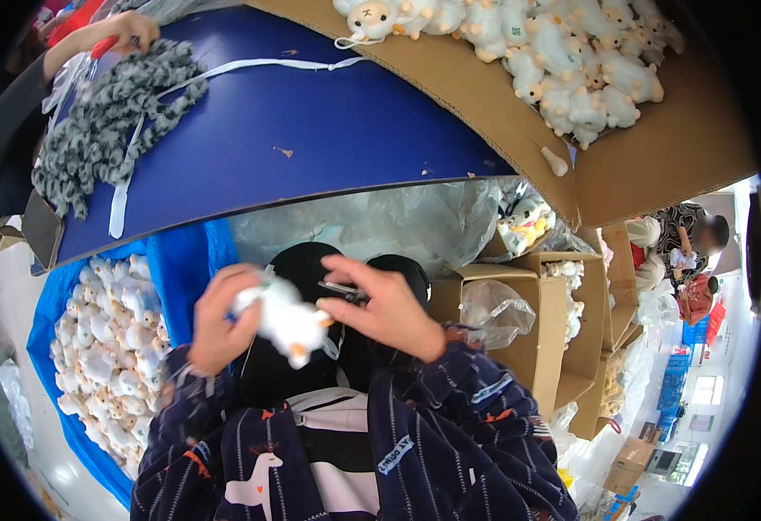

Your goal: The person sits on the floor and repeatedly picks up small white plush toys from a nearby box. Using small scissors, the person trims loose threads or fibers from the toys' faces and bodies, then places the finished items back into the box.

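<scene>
A small white plush toy (285, 317) with orange-tan bits hangs over my lap, slightly blurred. My left hand (224, 317) is closed round one side of it. Close by on the toy's right, my right hand (389, 308) grips a small black-and-metal hand tool (345, 293) between thumb and fingers; its exact kind is hard to make out. The right fingertips are near the toy's edge, and I cannot tell whether they touch it. Left of my lap, a blue sack (46, 347) holds many similar white plush toys (111, 347).
Ahead is a blue table (311, 130). On its left, another person's hand (128, 33) holds red-handled scissors (102, 48) by grey curly plush material (120, 113). A cardboard box (458, 95) of white plush toys stands far right; more cartons (510, 321) line the right.
</scene>
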Tool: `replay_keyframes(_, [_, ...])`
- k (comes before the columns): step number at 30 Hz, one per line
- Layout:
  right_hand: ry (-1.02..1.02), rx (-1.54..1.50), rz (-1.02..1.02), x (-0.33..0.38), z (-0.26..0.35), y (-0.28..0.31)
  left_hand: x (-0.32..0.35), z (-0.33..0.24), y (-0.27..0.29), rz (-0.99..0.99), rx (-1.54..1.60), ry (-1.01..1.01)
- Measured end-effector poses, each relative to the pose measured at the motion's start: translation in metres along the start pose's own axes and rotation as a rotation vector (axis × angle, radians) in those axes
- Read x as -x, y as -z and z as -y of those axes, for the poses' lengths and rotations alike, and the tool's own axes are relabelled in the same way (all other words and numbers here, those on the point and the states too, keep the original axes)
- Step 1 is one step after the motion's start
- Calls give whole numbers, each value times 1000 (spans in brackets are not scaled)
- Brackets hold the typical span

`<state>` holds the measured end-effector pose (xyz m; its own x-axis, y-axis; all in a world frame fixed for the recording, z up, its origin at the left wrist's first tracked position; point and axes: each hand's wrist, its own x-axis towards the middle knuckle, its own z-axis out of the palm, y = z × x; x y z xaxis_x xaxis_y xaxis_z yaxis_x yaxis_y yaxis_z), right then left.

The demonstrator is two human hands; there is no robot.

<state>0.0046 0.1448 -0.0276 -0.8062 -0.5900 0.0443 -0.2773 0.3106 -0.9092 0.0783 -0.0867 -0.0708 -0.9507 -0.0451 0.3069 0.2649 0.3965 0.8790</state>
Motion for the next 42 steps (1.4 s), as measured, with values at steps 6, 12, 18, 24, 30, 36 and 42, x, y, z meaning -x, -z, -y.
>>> replay_keyframes(6, [260,324,-490,-93,15,92,75,-20,150,-98,-781,436])
replay_keyframes(12, [265,615,-708,-199,24,125,104,-4,159,-205,-1014,465])
replay_keyframes(18, [149,803,-679,-242,-5,137,23,-24,72,82,-563,215])
replay_keyframes(24, [420,821,-743,-140,22,124,-25,-48,17,157,-384,-221])
replay_keyframes(30, [632,972,-192,-6,63,93,-52,-85,-13,81,-382,-489])
replay_keyframes(36, [489,839,169,22,67,49,-21,-43,-64,508,364,-218])
replay_keyframes(42, [94,251,-277,57,10,31,21,-21,-88,199,417,282])
